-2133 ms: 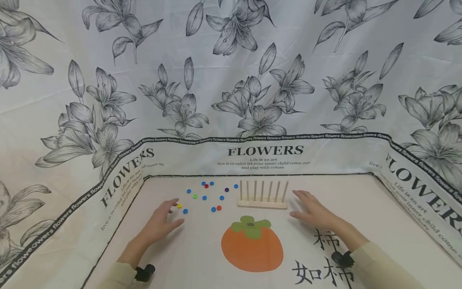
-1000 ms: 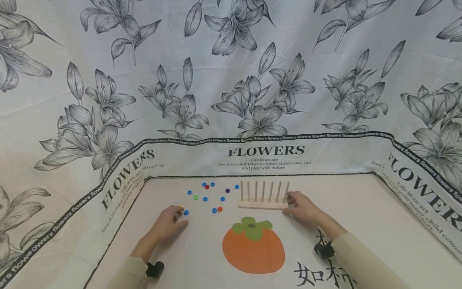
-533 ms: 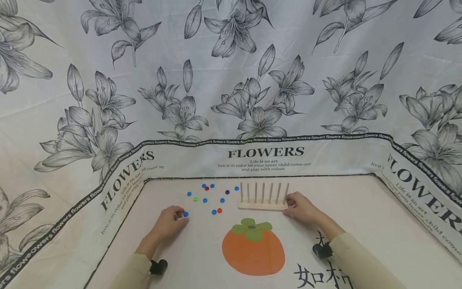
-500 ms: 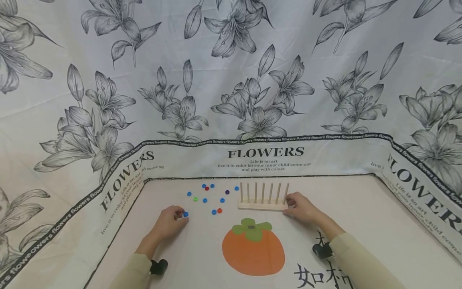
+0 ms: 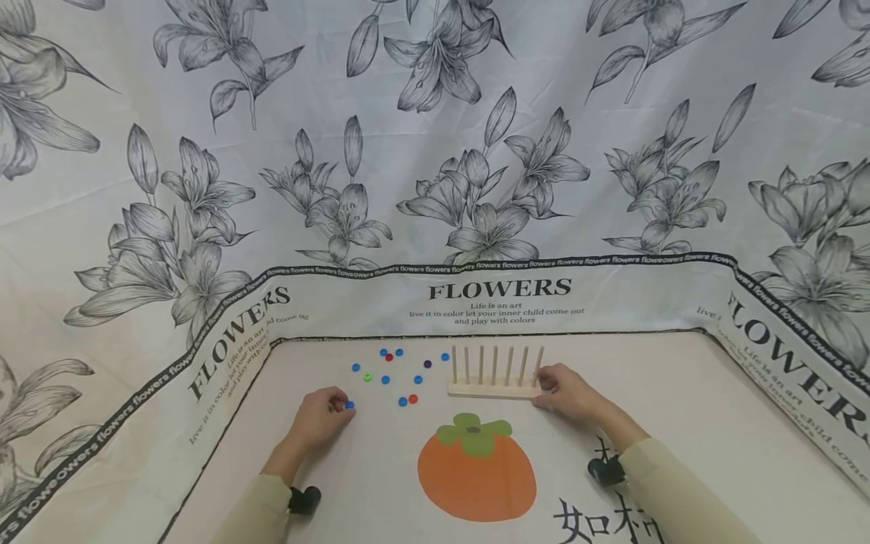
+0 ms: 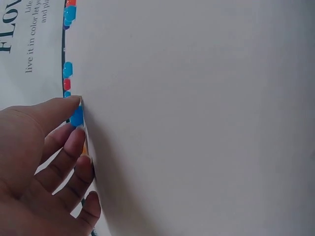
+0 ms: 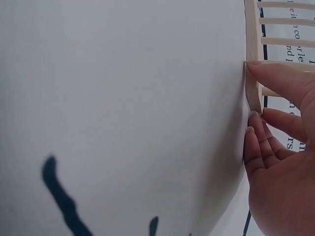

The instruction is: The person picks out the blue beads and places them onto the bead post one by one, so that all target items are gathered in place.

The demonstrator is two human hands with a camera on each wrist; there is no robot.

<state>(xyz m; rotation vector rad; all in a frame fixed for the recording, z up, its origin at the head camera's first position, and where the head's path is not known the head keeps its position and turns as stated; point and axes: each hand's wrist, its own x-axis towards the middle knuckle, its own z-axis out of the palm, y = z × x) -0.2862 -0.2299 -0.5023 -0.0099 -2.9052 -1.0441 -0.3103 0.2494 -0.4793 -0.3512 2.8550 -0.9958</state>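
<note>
My left hand pinches a blue bead between thumb and forefinger at the table surface, left of the scattered beads. Behind its other fingers a sliver of a yellow bead shows in the left wrist view; the hand hides it in the head view. A pale wooden peg stand with a row of upright bare pegs is at the back, right of the beads. With thumb and fingers, my right hand grips the right end of its base, seen close up in the right wrist view.
Several loose blue beads lie between left hand and stand, among them a green bead, a purple bead and two red ones. The cloth bears a printed persimmon. A flowered curtain rises behind.
My right hand has moved left onto the stand's end and taken hold of it. My left hand has shifted slightly right, its fingers closing around the blue bead and covering the yellow one.
</note>
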